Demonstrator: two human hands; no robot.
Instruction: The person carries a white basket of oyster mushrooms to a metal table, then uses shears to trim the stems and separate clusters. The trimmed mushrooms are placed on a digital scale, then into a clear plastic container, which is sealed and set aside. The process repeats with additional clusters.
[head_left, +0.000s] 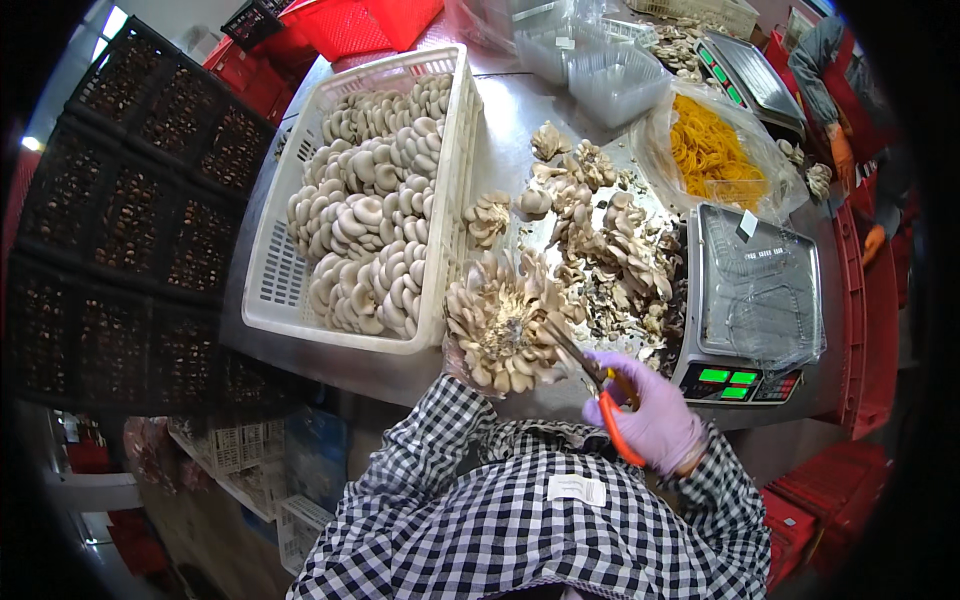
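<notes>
My left hand (466, 367) holds up a large oyster mushroom cluster (510, 322), its cut stem side turned towards me; most of the hand is hidden beneath it. In a pale purple glove, my right hand (651, 414) grips scissors (616, 427) with red-orange handles. Their blades reach the right side of the cluster's stem base. Beyond the cluster, more oyster mushroom clumps (622, 240) and dark-flecked trimmings (607, 307) lie on the metal table (499, 112). On the left stands a white plastic crate (442, 300) with rows of oyster mushrooms (367, 217).
At right, a digital scale (739, 386) carries clear plastic trays (761, 277). Behind it lies a bag of yellow rubber bands (712, 146). Stacked clear containers (615, 82) and a second scale (750, 71) are farther back. Black crates (135, 217) rise at left. Another person's orange-gloved hand (841, 154) shows far right.
</notes>
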